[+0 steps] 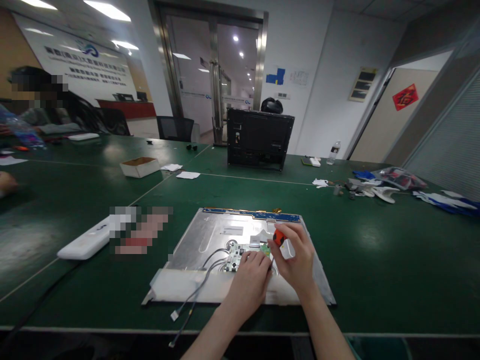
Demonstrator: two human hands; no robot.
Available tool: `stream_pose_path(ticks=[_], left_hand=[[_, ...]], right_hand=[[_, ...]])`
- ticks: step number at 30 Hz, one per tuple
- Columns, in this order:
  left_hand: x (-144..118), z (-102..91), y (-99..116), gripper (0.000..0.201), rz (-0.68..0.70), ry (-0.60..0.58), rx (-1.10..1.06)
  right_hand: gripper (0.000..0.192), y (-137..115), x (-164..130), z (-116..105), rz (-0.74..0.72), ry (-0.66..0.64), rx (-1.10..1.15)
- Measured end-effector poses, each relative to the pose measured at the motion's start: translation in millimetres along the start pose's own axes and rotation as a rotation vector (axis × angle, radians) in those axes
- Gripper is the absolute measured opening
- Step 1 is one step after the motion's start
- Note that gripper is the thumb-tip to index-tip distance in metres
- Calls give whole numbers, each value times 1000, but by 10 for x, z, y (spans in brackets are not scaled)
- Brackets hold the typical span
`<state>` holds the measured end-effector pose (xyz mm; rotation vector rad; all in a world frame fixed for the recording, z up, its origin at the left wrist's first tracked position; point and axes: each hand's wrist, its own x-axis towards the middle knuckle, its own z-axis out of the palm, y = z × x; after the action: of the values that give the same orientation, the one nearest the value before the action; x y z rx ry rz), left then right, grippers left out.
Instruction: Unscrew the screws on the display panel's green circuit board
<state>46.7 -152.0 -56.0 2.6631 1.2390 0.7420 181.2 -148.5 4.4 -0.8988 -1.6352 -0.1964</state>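
Note:
A silver flat display panel (195,240) lies back-side up on the green table in front of me, with a small circuit board (235,254) at its middle. My right hand (300,257) grips the orange-red and black handle of a screwdriver (279,237), held upright over the board's right end. The screwdriver's tip is hidden behind my left fingers. My left hand (252,277) rests on the board's front edge beside the shaft, its fingers bent and pressed together; what they pinch, if anything, is hidden. Cables with white plugs (175,315) run from the board over the panel's front edge.
A white power strip (88,240) lies left of the panel. Farther back stand an open cardboard box (140,167), a black monitor frame (258,140) and a water bottle (333,152). Gloves and loose parts (369,187) lie at the right. Another person sits at the far left.

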Motion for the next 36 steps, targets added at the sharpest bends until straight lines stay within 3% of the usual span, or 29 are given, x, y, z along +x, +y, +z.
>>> stream_pose_path(ticks=[7,14,21,36], left_hand=[[16,19,1,15,-23,-17,30],[17,21,8,14,-30,-2,51],[5,8,8,12,-22,-5,16],[24,22,3,13,-33,-31,38]], right_hand=[[39,4,-22,-3,5,-33,12],[31,0,-10,14,5,25,-20],[42,25,-38,3,16,-55,-1],[34,16,-18,3,-2,-8,-24]])
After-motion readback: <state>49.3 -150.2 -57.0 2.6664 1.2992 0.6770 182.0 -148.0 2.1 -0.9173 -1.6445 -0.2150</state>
